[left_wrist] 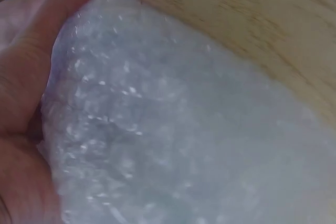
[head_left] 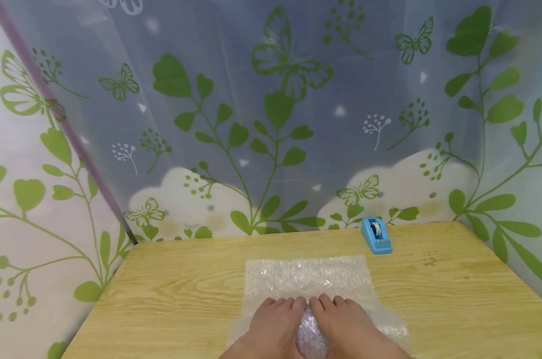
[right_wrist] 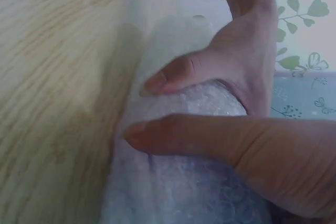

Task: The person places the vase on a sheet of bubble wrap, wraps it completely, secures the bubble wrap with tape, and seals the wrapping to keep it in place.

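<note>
A bundle of bubble wrap, purplish inside, lies under both hands at the table's near side. What it wraps is hidden by the layers. My left hand grips its left part, fingers over the top. Beside it my right hand grips the right part. The right wrist view has both thumbs lying across the near side of the wrapped roll. Beyond the hands, the loose end of the bubble wrap sheet spreads flat on the table. In the left wrist view, the bubbly plastic fills the left palm.
A blue tape dispenser stands at the back right of the wooden table. Behind the table hangs a curtain printed with leaves and butterflies, and similar patterned sheets close off both sides.
</note>
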`<state>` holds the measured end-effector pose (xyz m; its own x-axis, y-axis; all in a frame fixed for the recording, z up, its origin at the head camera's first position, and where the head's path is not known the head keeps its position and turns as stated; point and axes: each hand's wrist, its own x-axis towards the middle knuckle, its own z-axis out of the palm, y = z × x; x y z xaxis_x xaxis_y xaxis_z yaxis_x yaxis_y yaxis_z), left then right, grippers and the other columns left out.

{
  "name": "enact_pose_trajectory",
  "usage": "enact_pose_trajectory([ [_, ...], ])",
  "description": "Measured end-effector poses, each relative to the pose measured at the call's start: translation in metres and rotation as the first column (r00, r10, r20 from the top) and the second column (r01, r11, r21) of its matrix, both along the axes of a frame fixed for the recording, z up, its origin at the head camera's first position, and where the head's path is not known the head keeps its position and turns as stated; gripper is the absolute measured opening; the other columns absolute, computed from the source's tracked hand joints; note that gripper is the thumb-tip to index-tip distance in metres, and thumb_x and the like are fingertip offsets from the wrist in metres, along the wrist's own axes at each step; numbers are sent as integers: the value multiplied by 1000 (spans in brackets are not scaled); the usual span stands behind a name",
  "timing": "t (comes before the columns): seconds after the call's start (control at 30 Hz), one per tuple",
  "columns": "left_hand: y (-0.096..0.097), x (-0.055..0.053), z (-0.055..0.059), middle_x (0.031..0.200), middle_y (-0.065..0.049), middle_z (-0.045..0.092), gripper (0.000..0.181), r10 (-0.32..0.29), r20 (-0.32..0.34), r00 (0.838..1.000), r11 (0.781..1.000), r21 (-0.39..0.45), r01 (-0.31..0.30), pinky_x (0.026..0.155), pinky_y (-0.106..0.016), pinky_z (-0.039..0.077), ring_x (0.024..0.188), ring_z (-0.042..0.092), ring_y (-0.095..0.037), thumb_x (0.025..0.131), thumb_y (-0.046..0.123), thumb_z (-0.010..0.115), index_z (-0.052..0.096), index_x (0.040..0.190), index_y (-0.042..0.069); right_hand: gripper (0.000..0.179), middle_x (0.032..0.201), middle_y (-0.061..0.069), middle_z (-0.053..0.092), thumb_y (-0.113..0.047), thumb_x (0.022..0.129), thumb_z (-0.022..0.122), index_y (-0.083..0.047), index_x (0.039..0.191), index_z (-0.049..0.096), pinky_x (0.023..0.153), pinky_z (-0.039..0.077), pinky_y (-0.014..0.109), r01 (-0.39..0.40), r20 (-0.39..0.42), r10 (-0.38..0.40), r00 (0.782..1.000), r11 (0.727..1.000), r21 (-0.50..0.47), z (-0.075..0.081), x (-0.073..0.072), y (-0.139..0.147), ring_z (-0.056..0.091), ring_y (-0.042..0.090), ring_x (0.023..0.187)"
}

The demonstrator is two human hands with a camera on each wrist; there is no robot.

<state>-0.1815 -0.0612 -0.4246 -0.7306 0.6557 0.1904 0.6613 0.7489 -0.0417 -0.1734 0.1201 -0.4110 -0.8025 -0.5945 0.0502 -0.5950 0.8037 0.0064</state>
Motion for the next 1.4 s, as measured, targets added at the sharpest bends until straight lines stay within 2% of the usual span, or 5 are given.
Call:
enact_pose_trajectory([
  [0.23, -1, -2, 8, 84, 6, 59, 77, -13, 219, 976, 1000, 21, 8, 68, -27, 45, 79, 58, -5, 60, 72, 72, 49, 105, 15, 87, 96, 2, 56, -77, 63, 64, -8, 114, 53, 70, 50, 39, -61, 133, 61, 989, 998, -1, 7, -3, 9, 58, 22, 84],
  [0.53, -2, -9, 7, 77, 11, 54, 74, -25, 351, 936, 994, 106, -14, 57, -21, 44, 63, 50, -2, 58, 59, 81, 46, 104, 14, 80, 91, -6, 51, -76, 61, 67, -13, 108, 51, 69, 49, 37, -69, 265, 85, 961, 995, -68, 11, -14, 9, 54, 14, 79],
  [0.73, -4, -12, 9, 82, 10, 55, 80, -24, 402, 916, 995, 98, -17, 60, -23, 46, 64, 52, -5, 58, 59, 82, 44, 110, 12, 75, 89, -7, 50, -69, 61, 73, -14, 106, 50, 66, 48, 36, -74, 282, 92, 955, 994, -75, 12, -19, 7, 53, 13, 77],
  [1.0, -3, -18, 12, 79, 11, 54, 76, -55, 405, 913, 997, 64, 31, 59, -20, 45, 66, 53, -3, 58, 57, 83, 43, 107, 15, 76, 91, -6, 49, -60, 57, 80, -14, 109, 49, 67, 49, 36, -52, 350, 61, 935, 998, -33, 15, -24, 5, 53, 11, 79],
  [1.4, -2, -20, 14, 81, 11, 54, 85, -4, 472, 882, 998, 57, -26, 64, -23, 46, 66, 54, -5, 56, 59, 84, 42, 115, 14, 70, 88, -9, 48, -50, 55, 85, -17, 105, 47, 65, 48, 31, -32, 460, 67, 885, 996, -84, 17, -31, 7, 50, 5, 75],
])
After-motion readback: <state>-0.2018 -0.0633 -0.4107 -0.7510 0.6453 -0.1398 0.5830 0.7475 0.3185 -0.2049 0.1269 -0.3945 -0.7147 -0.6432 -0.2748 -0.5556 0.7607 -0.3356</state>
